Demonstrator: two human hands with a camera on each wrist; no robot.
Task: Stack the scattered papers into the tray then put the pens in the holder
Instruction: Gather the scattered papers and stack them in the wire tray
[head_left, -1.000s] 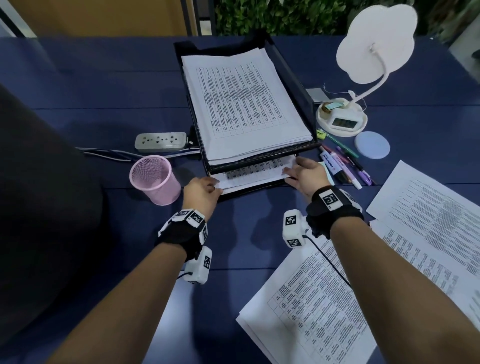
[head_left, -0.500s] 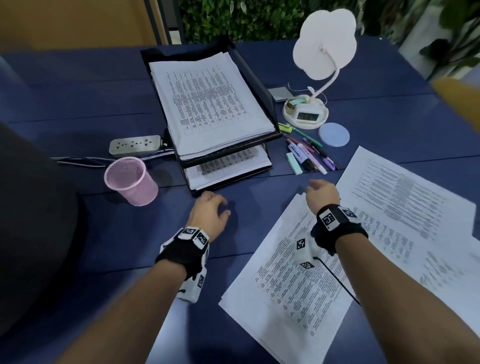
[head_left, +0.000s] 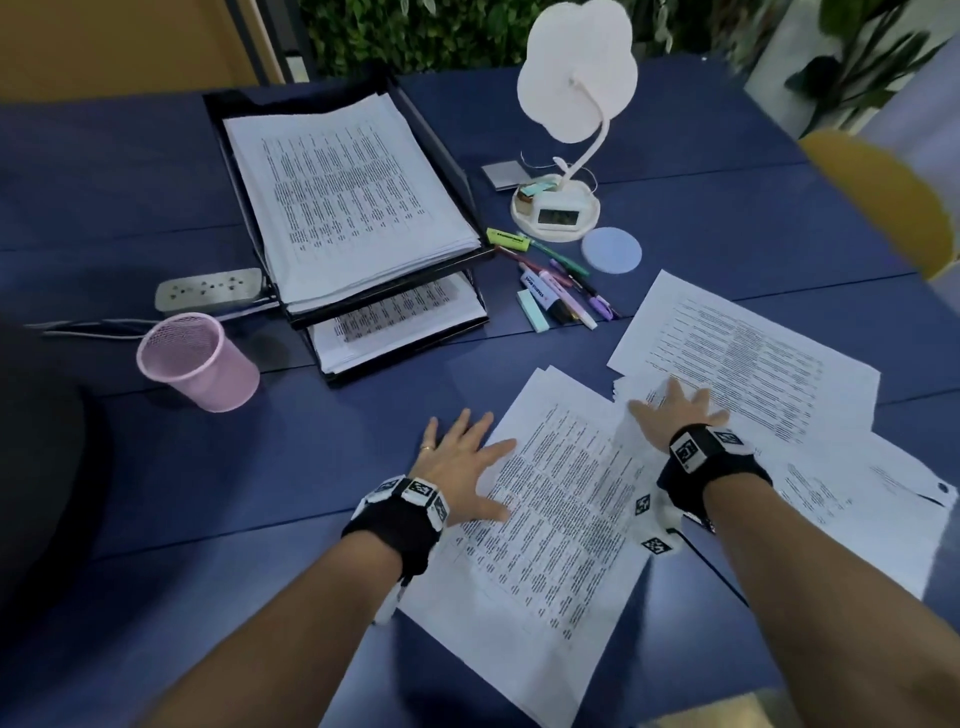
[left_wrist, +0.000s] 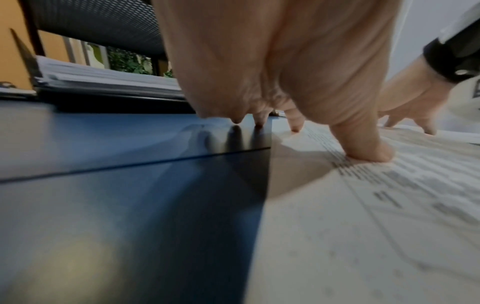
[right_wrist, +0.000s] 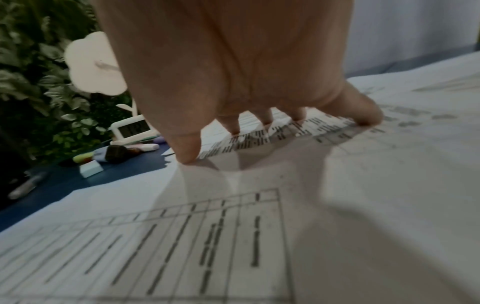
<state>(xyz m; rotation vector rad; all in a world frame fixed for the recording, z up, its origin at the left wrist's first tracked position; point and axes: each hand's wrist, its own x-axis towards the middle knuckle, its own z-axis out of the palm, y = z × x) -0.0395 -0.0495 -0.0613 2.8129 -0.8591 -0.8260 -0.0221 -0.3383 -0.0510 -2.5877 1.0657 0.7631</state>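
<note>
Printed papers lie scattered on the blue table: a near stack, a far sheet and more at the right. My left hand lies flat with spread fingers on the near stack's left edge, thumb on the paper. My right hand presses spread fingers on overlapping sheets. The black two-tier tray holds paper stacks on both levels. Pens and highlighters lie in a heap beside the tray. The pink mesh holder stands at the left.
A white flower-shaped lamp with a clock base and a round pale coaster stand behind the pens. A grey power strip with cables lies left of the tray. A yellow chair back is at the far right.
Both hands left the tray's lower tier and came back toward me onto the scattered papers. Fingers now spread flat on the sheets. The view has swung to the right.
</note>
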